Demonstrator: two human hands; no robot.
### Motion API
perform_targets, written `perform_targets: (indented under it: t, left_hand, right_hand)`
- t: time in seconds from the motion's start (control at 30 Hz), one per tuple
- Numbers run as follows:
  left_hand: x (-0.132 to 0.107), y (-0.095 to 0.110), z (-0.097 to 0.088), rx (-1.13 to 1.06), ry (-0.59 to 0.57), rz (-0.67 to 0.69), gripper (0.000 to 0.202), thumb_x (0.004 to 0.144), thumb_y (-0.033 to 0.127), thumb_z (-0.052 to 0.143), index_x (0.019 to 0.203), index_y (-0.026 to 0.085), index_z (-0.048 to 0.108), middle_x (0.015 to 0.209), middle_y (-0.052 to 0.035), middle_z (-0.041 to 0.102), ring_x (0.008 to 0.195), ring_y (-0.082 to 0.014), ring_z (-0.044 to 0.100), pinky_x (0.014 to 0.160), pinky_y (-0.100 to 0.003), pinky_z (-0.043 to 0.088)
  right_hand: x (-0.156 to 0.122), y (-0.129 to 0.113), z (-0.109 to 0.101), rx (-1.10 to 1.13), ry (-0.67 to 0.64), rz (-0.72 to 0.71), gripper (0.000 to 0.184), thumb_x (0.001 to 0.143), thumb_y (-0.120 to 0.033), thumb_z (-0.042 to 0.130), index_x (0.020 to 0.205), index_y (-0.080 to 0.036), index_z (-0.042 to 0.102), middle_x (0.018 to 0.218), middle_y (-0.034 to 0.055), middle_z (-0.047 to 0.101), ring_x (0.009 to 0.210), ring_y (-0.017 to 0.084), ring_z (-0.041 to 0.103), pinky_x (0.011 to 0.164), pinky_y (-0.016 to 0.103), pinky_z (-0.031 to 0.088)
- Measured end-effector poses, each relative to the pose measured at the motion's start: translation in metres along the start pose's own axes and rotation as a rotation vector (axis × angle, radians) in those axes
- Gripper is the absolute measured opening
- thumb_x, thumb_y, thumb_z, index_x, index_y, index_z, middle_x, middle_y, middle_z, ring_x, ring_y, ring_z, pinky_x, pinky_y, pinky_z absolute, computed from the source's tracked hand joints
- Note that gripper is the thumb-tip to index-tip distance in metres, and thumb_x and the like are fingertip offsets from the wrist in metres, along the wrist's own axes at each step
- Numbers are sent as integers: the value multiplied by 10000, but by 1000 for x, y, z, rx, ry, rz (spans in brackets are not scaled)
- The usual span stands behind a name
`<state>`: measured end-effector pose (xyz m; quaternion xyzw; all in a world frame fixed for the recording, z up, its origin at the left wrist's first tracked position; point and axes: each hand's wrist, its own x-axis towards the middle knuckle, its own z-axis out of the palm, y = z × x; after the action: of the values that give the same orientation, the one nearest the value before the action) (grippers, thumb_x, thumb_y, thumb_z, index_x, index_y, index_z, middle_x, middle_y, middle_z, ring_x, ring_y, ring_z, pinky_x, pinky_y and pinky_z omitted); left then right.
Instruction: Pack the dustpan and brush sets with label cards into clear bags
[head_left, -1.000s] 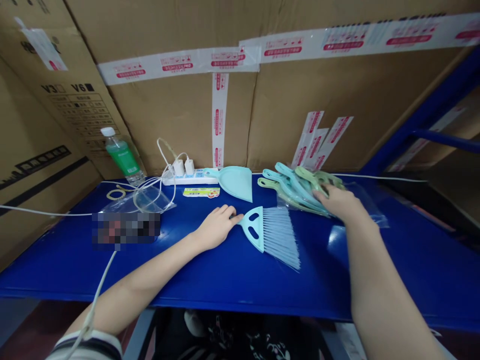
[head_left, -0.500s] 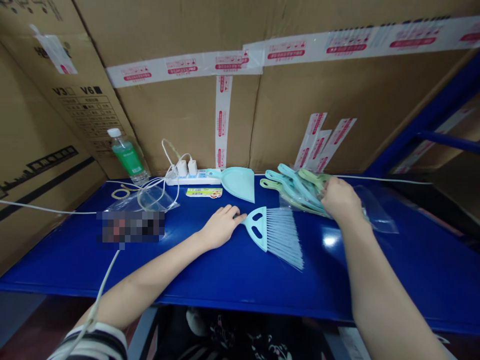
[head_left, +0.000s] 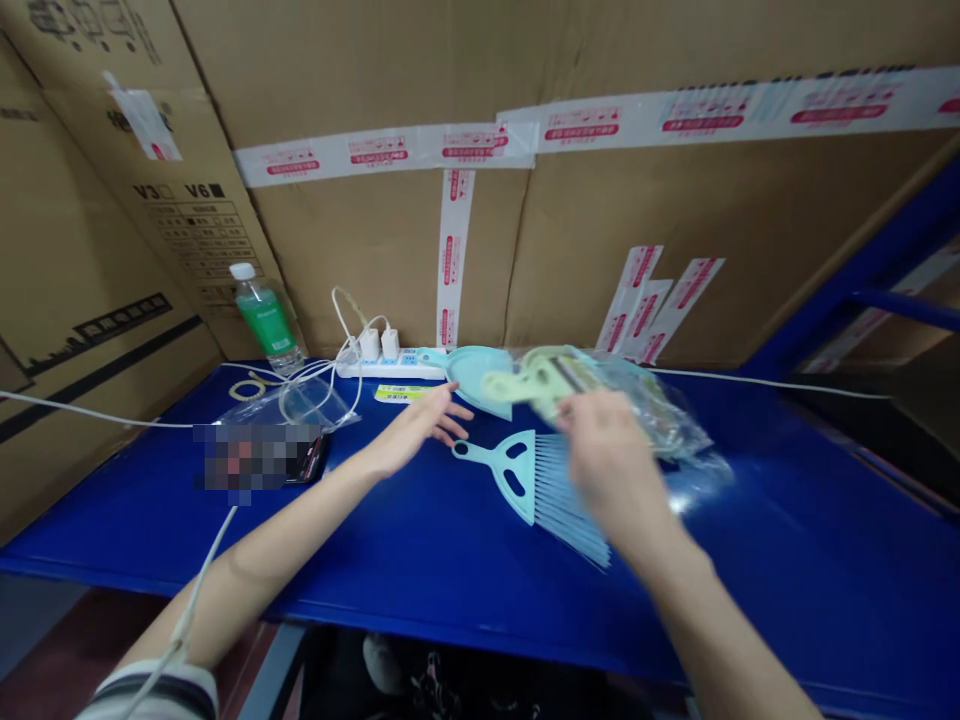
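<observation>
My right hand [head_left: 611,450], blurred by motion, is closed on a pale green hand brush [head_left: 544,385], whose handle points left over the table. Clear plastic bags [head_left: 667,410] with more pale green and blue pieces lie behind and to the right of that hand. My left hand [head_left: 420,428] hovers with fingers apart, just above the handle end of a light blue hand brush [head_left: 510,475]. That blue brush lies flat, its bristles partly behind my right hand. Beyond it rests a light blue dustpan [head_left: 476,375], partly covered by the green brush.
A white power strip [head_left: 386,364] with two plugged adapters runs along the back. To the left are a green-labelled bottle [head_left: 266,320], tangled white cables and a dark phone [head_left: 304,460], partly pixelated. Cardboard [head_left: 360,240] walls the blue table [head_left: 420,565].
My right hand has moved left from the bagged pile, bringing the green hand brush with it. My left hand has let go of the blue brush's handle and shifted left, fingers spreading.
</observation>
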<state>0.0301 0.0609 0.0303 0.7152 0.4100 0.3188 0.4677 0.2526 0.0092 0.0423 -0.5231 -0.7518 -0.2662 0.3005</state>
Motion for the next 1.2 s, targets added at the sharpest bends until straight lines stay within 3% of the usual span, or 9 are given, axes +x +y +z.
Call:
perform_targets:
  t: [0.07, 0.13, 0.23, 0.33, 0.43, 0.63, 0.8, 0.97, 1.2]
  left_hand:
    - [-5, -1, -13, -238, -65, -139, 624, 945, 575, 244, 1361, 133, 387, 978, -116, 625, 734, -169, 606, 591, -271, 477]
    - [-16, -5, -23, -276, -165, -199, 575, 825, 521, 592, 1259, 153, 506, 858, -44, 611, 698, -133, 569, 567, -214, 427]
    - [-38, -16, -32, -230, -178, -186, 625, 725, 371, 743, 1268, 190, 491, 832, 9, 570, 747, -122, 539, 635, -218, 430]
    - [-54, -27, -40, -165, -211, -159, 611, 763, 308, 697, 1310, 208, 444, 867, 9, 539, 741, -116, 513, 662, -249, 437]
    - [-57, -33, -51, -78, -208, -150, 561, 806, 277, 627, 1328, 228, 429, 880, 12, 514, 681, -93, 472, 621, -237, 405]
    - [-58, -35, -63, 66, -120, -86, 474, 832, 295, 550, 1295, 222, 483, 857, 3, 522, 763, -126, 490, 723, -273, 406]
    - [-61, -36, -60, 123, -99, -90, 456, 837, 265, 507, 1289, 215, 471, 876, -3, 526, 803, -136, 510, 746, -282, 418]
    - [-61, -36, -59, 134, -109, -94, 441, 839, 227, 488, 1279, 216, 467, 864, 3, 525, 794, -130, 512, 737, -274, 427]
    - [-60, -38, -60, 164, -122, -139, 441, 855, 215, 471, 1295, 207, 445, 856, 10, 522, 770, -121, 495, 734, -266, 424]
  right_hand:
    - [-10, -39, 3, -11, -10, -198, 288, 800, 14, 358, 786, -160, 586, 699, 84, 547, 676, 218, 486, 640, 325, 424]
    - [-21, -68, 7, 30, 2, -295, 275, 795, 27, 382, 795, -136, 603, 672, 75, 550, 642, 209, 498, 594, 312, 422]
    - [-29, -83, 13, 236, -94, -364, 241, 817, 4, 417, 777, -157, 592, 675, 52, 575, 641, 198, 548, 570, 293, 436]
    - [-23, -67, 19, 449, -295, -293, 184, 866, -73, 444, 877, -184, 590, 789, 43, 638, 737, 190, 610, 631, 284, 467]
    - [-13, -40, 27, 366, -461, 3, 192, 875, -106, 407, 956, -167, 571, 906, 100, 660, 800, 230, 638, 626, 313, 460]
    - [-4, -23, 39, 565, -770, 218, 196, 893, -239, 396, 1023, -186, 533, 728, 36, 634, 685, 210, 616, 613, 305, 415]
    - [-1, -31, 37, 665, -830, 299, 159, 890, -326, 407, 819, -219, 501, 621, -8, 567, 571, 169, 524, 541, 279, 344]
    - [-4, -35, 40, 668, -783, 283, 140, 820, -241, 469, 685, -230, 432, 574, -28, 508, 566, 154, 483, 563, 277, 332]
    - [-2, -22, 45, 1030, -700, 241, 261, 875, -342, 375, 847, -205, 596, 732, 19, 576, 649, 159, 511, 594, 284, 397]
